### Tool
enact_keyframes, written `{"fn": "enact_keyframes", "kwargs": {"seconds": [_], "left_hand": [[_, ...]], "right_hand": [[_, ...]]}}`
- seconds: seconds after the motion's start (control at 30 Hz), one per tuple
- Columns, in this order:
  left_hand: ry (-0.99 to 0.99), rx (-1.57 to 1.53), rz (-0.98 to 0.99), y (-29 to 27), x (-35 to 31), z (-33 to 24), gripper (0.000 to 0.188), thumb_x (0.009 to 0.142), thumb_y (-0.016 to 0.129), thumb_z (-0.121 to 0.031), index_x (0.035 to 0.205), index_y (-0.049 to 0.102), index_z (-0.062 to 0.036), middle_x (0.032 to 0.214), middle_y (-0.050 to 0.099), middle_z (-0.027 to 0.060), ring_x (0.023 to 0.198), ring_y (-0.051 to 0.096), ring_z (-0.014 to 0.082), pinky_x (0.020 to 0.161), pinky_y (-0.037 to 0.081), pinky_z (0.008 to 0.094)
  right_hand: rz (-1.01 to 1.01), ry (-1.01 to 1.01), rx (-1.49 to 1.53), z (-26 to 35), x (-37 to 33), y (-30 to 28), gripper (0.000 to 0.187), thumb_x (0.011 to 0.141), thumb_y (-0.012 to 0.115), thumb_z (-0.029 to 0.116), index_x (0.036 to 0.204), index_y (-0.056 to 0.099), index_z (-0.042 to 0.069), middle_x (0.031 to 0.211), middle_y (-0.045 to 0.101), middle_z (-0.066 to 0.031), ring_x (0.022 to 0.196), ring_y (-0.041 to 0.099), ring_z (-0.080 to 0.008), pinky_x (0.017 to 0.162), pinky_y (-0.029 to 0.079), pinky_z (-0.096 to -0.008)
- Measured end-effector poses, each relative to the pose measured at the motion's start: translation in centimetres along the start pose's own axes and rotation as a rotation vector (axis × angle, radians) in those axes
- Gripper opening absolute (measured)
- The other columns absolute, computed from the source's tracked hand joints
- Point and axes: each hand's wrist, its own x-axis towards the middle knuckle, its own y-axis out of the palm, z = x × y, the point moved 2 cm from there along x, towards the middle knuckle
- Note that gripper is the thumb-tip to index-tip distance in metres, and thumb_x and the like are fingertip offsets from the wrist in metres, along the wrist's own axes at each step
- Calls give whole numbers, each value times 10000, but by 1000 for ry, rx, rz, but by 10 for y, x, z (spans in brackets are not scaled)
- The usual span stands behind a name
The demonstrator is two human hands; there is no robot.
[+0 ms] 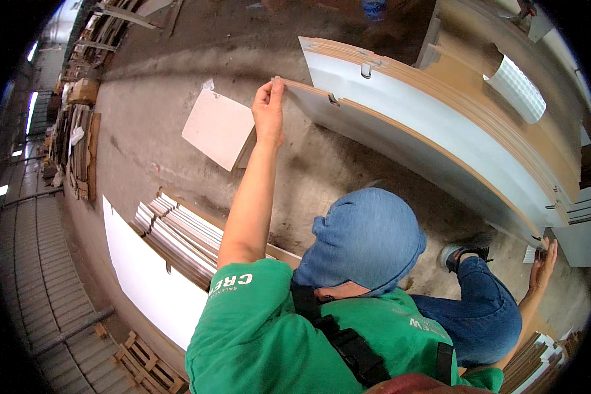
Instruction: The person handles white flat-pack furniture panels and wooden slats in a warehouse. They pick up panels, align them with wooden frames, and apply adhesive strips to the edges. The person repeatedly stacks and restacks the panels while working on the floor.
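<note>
My left hand (269, 111) pinches the far left corner of a long, thin board (387, 141) with a brown edge. The board stands on edge, tilted slightly, with a small notch in its top edge. At its other end, low on the right, my right hand (542, 266) grips the board's end; some of its fingers are hidden. Just behind stands a stack of white-faced boards (427, 108) with brown edges, notched too. My bent legs in blue denim (473, 315) are close to the board's near side.
A small pale board (218, 128) lies on the concrete floor beyond my left forearm. Stacked white and brown boards (184, 226) and a large white panel (151, 276) are at my left. A pallet (148, 364) lies lower left; a white dimpled sheet (519, 88) curls at upper right.
</note>
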Motion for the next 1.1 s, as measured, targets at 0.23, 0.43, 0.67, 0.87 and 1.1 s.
{"fn": "enact_keyframes", "kwargs": {"seconds": [0.23,0.43,0.67,0.87,1.1], "left_hand": [[20,-142,97,19,13,-1,375,888,455,-426,884,587,-75,876,532,-9,754,365,105,768,301,242],[-44,-114,59,24,1,0,322,898,418,-374,914,523,-71,920,534,46,909,457,163,867,313,307],[91,13,115,18,-17,-4,279,916,402,-335,950,498,-75,953,525,42,1015,466,171,1001,251,351],[-5,20,120,58,-24,2,332,900,425,-369,975,499,-54,1007,533,52,1031,434,172,992,255,325],[27,-1,87,64,-19,-11,316,859,544,-350,973,515,-57,953,524,20,911,446,124,858,340,282]], "right_hand": [[110,92,120,-19,15,-17,453,878,537,328,1220,464,40,1225,497,-72,1127,451,-163,970,311,-285],[-131,7,117,-27,9,-21,403,894,502,310,1179,482,26,1240,483,-103,1128,453,-189,971,322,-305],[-133,-75,174,-24,0,-13,280,850,544,246,1006,548,13,1031,560,-78,986,508,-193,886,378,-316],[-196,-112,104,-29,1,-39,329,864,538,268,1099,521,39,1099,545,-74,1047,489,-183,930,352,-313],[-211,-29,15,-6,-4,1,346,864,550,361,1058,526,76,1017,555,-14,918,491,-113,812,367,-273]]}}
